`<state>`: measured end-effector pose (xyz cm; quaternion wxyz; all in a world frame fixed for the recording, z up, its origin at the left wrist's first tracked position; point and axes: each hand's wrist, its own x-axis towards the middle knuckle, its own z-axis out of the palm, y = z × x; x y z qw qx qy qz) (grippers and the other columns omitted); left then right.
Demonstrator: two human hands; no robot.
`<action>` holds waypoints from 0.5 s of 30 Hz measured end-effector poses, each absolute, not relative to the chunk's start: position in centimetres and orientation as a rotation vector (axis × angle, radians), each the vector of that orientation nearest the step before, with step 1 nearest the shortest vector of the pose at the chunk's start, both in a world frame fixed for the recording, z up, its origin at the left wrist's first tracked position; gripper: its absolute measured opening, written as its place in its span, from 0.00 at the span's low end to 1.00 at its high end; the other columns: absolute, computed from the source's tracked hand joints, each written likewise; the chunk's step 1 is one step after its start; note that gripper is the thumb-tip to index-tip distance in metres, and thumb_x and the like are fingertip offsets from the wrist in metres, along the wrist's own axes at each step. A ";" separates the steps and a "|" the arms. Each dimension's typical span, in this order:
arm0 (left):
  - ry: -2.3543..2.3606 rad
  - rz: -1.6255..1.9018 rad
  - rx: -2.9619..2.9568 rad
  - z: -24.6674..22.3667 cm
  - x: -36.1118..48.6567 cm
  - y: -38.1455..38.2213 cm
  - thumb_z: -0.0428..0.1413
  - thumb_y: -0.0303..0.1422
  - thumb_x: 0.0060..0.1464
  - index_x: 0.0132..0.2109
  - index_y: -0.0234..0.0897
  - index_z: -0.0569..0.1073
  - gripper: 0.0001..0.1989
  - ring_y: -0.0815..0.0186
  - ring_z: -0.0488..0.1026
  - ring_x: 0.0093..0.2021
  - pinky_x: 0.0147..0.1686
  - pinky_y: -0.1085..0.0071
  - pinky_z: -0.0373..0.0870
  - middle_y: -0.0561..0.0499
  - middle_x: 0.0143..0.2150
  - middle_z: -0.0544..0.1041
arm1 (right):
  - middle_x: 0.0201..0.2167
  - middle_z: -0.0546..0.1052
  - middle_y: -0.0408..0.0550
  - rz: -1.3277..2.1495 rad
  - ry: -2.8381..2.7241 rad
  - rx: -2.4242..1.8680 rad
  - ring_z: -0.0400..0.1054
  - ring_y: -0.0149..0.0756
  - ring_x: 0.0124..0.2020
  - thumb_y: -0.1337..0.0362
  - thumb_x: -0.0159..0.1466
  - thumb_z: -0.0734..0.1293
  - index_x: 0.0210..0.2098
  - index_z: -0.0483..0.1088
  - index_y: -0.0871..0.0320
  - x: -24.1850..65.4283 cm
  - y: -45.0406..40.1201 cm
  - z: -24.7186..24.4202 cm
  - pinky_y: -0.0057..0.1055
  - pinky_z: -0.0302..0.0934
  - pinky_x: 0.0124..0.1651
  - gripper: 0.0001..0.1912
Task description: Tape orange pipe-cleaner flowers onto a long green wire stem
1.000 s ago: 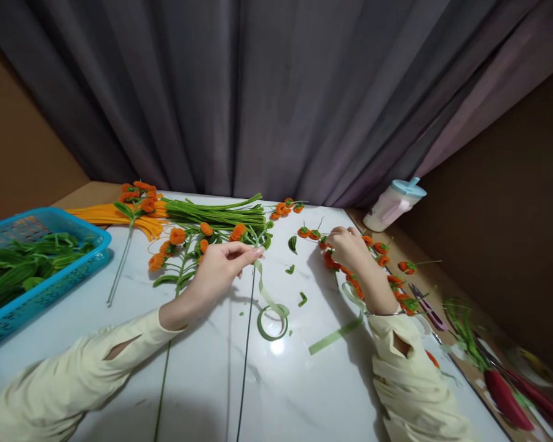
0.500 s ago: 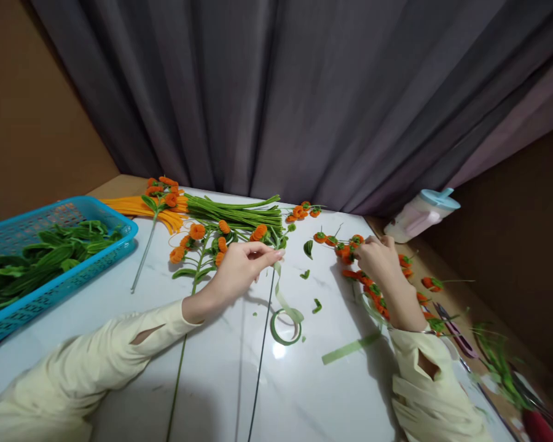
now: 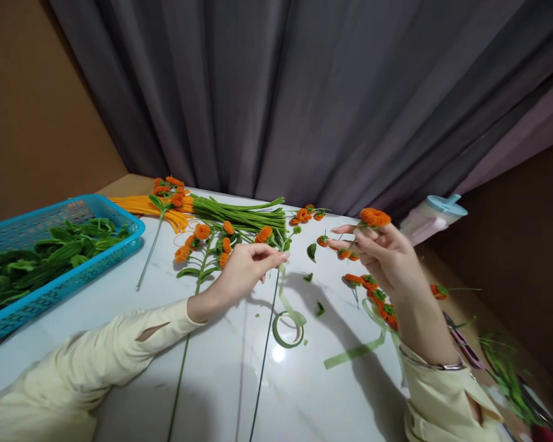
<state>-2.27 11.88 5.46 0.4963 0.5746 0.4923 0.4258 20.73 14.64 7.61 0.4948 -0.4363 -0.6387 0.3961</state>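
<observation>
The head view is showing two bare hands around one round roll of green tape [image 3: 276, 333], which is lying on the white marbled table [image 3: 221, 374]. Beyond the roll, the left hand [image 3: 242, 270] is pinching the upper end of one pale green tape strip [image 3: 283, 288] between thumb and fingers. Right of and beyond the roll, the right hand [image 3: 396, 264] is grasping one orange fuzzy flower [image 3: 375, 217] above the table. Two small bent green fuzzy pieces [image 3: 320, 309] and one dark green striped leaf [image 3: 311, 252] are lying beyond the roll. Farther back, one bundle of green fuzzy stems [image 3: 239, 215] is resting, its stems overlapping too much to count. Well left of the roll, one blue perforated plastic basket [image 3: 64, 276] is holding many green leaves [image 3: 64, 245].
</observation>
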 end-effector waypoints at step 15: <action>1.162 1.071 1.344 5.9 -2.1 11.7 0.60 0.41 0.46 0.27 0.34 0.77 0.13 0.73 0.57 0.20 0.23 0.75 0.57 0.58 0.18 0.65 | 0.38 0.76 0.42 1.372 -1.299 -0.808 0.67 0.33 0.32 0.59 0.56 0.68 0.37 0.68 0.47 16.7 14.3 4.7 0.33 0.63 0.35 0.10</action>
